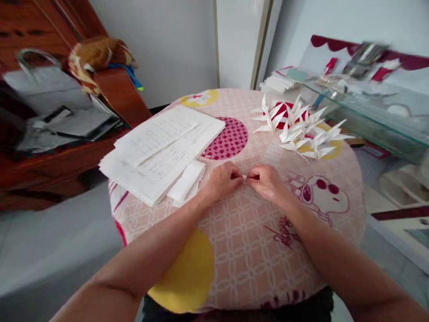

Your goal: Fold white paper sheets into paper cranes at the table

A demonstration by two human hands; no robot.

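Note:
Both hands meet at the middle of the round table. My left hand [224, 180] is closed in a pinch on one end of a small piece of white paper [244, 178]. Opposite it, my right hand [266, 181] pinches the other end. Only a sliver of the paper shows between the fingertips, so its folded shape is mostly hidden. Just left of my left hand lie some smaller folded paper pieces [187, 180]. Beyond my right hand stands a group of white folded paper cranes [301, 127].
A stack of written sheets [167, 147] covers the table's left side. The patterned tablecloth [248, 250] spans the round top. A glass shelf [375, 125] holding clutter adjoins on the right. At left, a wooden bench [120, 96] carries a bag [50, 85] and cloth.

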